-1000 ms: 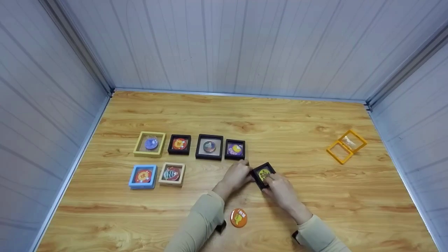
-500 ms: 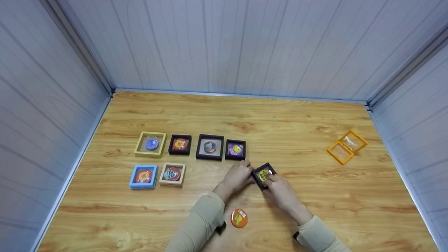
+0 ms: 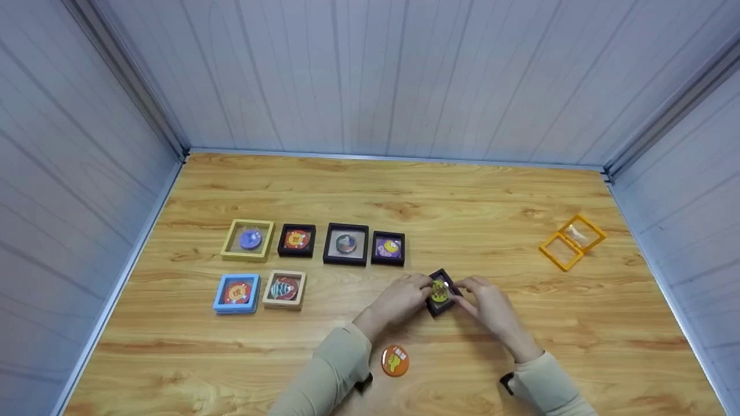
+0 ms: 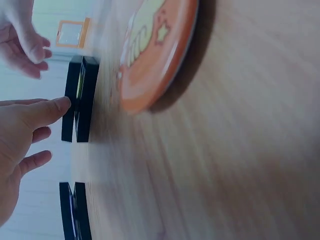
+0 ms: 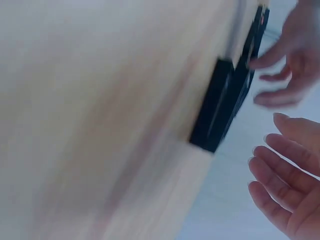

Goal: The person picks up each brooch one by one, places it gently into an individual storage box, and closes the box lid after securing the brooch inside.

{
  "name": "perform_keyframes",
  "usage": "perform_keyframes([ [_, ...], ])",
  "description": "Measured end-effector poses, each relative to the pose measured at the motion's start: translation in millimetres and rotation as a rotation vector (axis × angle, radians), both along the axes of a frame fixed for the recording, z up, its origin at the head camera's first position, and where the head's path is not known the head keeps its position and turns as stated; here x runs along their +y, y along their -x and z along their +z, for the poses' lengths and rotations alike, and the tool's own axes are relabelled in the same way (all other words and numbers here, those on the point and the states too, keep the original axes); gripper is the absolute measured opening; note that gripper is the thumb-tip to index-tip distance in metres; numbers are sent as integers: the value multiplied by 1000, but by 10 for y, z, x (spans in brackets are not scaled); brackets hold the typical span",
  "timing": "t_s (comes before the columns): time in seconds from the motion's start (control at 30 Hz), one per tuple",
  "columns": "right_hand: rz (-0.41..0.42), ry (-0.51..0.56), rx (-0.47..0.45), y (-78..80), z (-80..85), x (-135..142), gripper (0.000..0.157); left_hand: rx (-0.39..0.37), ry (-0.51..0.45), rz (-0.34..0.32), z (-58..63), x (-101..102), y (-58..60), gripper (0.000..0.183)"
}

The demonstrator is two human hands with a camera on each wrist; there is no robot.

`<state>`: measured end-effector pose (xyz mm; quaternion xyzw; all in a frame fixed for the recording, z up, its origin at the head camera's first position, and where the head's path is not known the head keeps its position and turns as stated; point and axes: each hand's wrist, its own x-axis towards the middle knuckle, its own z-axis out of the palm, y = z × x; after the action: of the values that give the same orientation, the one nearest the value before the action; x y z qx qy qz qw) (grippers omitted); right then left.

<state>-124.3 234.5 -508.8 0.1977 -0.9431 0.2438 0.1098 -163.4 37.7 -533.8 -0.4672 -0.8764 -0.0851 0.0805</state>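
Note:
A small black display frame (image 3: 444,296) with a round yellow-green badge (image 3: 439,291) inside stands turned askew before me. Its two halves show a narrow gap in the left wrist view. At its left edge is my left hand (image 3: 402,297), thumb touching the frame and the other fingers loosely extended. My right hand (image 3: 494,309) is at the frame's right side, fingers spread and relaxed; the right wrist view shows this hand (image 5: 295,175) apart from the black frame (image 5: 215,110). An orange badge with a yellow hand print (image 3: 395,361) lies between my forearms.
To the left, a yellow frame (image 3: 226,247) and several black frames (image 3: 346,262) form a back row, each with a round badge. A blue frame (image 3: 217,301) and a beige frame (image 3: 283,305) stand nearer. An orange frame (image 3: 562,266) lies unfolded at far right.
My right hand has drawn off the badge in the black frame and moved right. My left hand has shifted right onto the frame's left edge. The frame has moved slightly right.

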Motion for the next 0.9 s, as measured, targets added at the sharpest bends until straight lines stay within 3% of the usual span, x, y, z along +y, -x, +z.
perform_keyframes([
  [0.13, -44, 20, 5, 55, 56, 163, 25, 20, 78, -21, -10, 22, -30, 25],
  [0.3, -116, 26, -21, 140, 132, 412, 25, 40, 96, -38, -31, 24, -27, 21],
  [0.57, -200, 51, -37, 303, 277, 843, 24, 67, 54, -54, -56, -11, -50, 17],
  [0.8, -303, 23, 39, 481, 334, 1281, 24, -22, 3, -39, -63, -92, -112, 19],
  [0.9, -364, 10, 26, 535, 364, 1462, 26, -12, -26, -42, -76, -136, -138, 20],
])
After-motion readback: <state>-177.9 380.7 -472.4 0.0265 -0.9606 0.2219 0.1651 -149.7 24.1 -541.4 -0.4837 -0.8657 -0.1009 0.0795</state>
